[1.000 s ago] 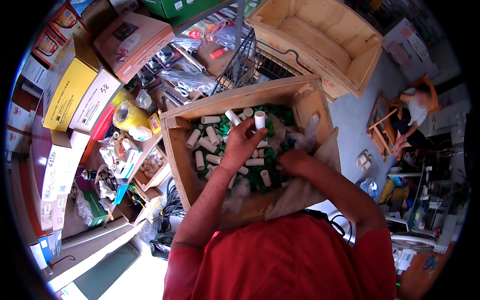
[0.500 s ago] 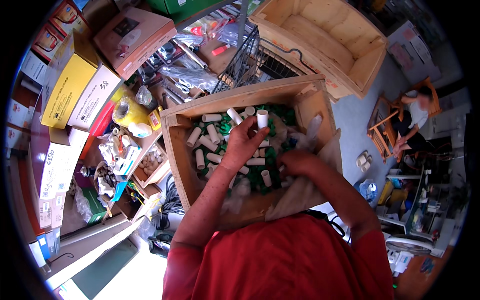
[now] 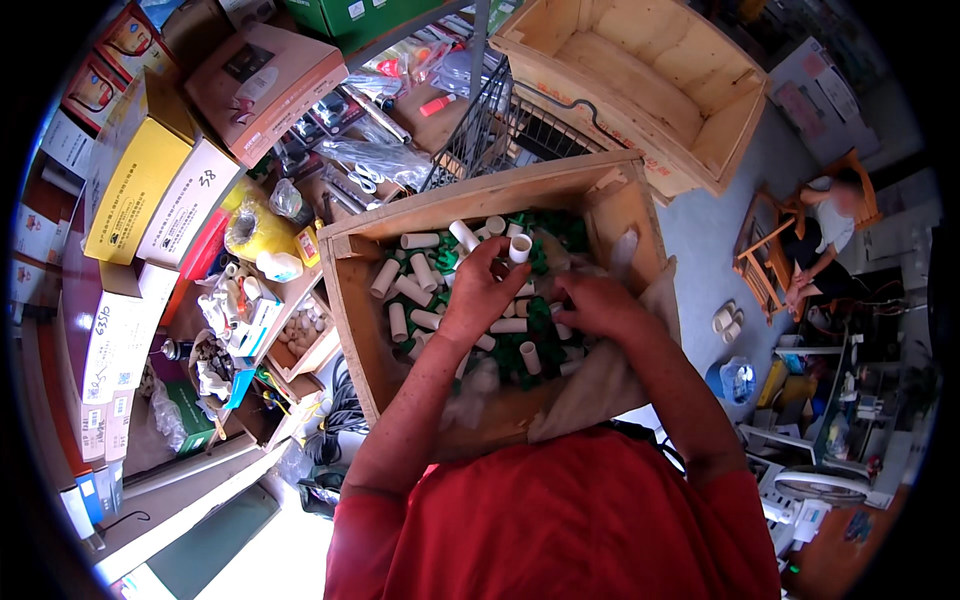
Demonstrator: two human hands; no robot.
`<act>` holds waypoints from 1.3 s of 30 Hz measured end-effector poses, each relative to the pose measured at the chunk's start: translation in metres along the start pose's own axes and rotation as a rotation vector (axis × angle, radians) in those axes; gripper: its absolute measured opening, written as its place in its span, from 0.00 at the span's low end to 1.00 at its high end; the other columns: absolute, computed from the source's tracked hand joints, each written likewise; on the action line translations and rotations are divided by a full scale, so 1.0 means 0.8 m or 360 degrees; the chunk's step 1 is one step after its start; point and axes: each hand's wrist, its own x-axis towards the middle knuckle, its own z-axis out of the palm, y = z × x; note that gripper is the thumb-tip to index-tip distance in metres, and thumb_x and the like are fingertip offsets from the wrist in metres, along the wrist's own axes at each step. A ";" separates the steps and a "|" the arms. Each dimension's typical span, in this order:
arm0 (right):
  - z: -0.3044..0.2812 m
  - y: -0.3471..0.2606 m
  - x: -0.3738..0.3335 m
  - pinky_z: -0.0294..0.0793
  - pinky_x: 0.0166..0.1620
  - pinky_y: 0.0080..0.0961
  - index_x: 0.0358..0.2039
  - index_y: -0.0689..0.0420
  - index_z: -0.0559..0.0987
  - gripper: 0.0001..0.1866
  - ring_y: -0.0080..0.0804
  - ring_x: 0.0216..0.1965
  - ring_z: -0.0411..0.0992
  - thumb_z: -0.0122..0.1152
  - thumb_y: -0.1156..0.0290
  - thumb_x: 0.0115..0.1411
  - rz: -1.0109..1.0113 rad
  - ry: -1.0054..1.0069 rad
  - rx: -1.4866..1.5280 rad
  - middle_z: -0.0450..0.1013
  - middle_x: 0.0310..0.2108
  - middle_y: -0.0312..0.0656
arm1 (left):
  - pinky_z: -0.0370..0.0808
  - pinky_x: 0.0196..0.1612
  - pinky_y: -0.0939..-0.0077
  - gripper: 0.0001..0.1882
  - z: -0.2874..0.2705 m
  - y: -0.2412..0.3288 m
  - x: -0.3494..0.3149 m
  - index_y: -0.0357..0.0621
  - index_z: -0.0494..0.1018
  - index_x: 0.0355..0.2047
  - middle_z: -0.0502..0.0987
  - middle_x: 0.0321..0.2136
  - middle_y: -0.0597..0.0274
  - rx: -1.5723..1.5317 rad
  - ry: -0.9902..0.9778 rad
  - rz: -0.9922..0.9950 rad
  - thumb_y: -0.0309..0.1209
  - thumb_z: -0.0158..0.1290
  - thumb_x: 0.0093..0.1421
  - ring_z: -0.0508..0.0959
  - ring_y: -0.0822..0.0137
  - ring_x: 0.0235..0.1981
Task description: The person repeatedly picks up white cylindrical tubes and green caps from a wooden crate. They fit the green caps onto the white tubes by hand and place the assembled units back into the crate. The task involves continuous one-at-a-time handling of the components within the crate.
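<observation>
My left hand (image 3: 480,292) pinches a short white plastic tube (image 3: 520,249) between thumb and fingers, its open end tipped up. Just to the right, my right hand (image 3: 598,304) hovers over the box with its fingers drawn together; what they hold, if anything, is hidden. Both hands are above a wooden box (image 3: 348,330) of loose white tubes (image 3: 420,270) and small green plastic pieces (image 3: 508,365). Clear plastic bag film (image 3: 622,255) lies among them at the right.
A second wooden crate (image 3: 640,85) stands beyond, beside a black wire basket (image 3: 490,130). Cartons (image 3: 140,185) and shelves of small parts line the left. At right, a person (image 3: 830,225) sits on a wooden chair, near slippers (image 3: 728,320) on the floor.
My right hand has risen from among the pieces and come closer to my left hand. The tube in my left hand has lowered slightly and tipped, showing its open end.
</observation>
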 end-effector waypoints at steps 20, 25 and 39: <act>-0.006 0.013 0.014 0.74 0.35 0.30 0.44 0.56 0.75 0.14 0.34 0.32 0.76 0.61 0.69 0.56 -0.0163 0.0432 0.0775 0.77 0.34 0.41 | 0.70 0.27 0.76 0.16 0.000 -0.013 0.001 0.36 0.72 0.41 0.74 0.24 0.60 0.0087 -0.0019 0.0009 0.28 0.59 0.54 0.72 0.73 0.23; -0.027 0.006 0.012 0.72 0.32 0.20 0.48 0.59 0.73 0.14 0.21 0.30 0.74 0.53 0.67 0.65 -0.0002 0.0380 0.1522 0.77 0.34 0.37 | 0.71 0.32 0.78 0.16 0.001 -0.005 -0.002 0.37 0.72 0.44 0.75 0.29 0.62 0.0242 -0.0097 -0.0013 0.28 0.59 0.56 0.72 0.72 0.28; -0.029 0.001 0.013 0.69 0.30 0.16 0.47 0.58 0.73 0.12 0.18 0.29 0.72 0.52 0.69 0.66 -0.0036 0.0388 0.1547 0.76 0.33 0.34 | 0.72 0.34 0.75 0.19 0.006 0.002 -0.009 0.38 0.73 0.46 0.74 0.33 0.59 0.0380 -0.0221 0.0234 0.27 0.61 0.53 0.74 0.67 0.30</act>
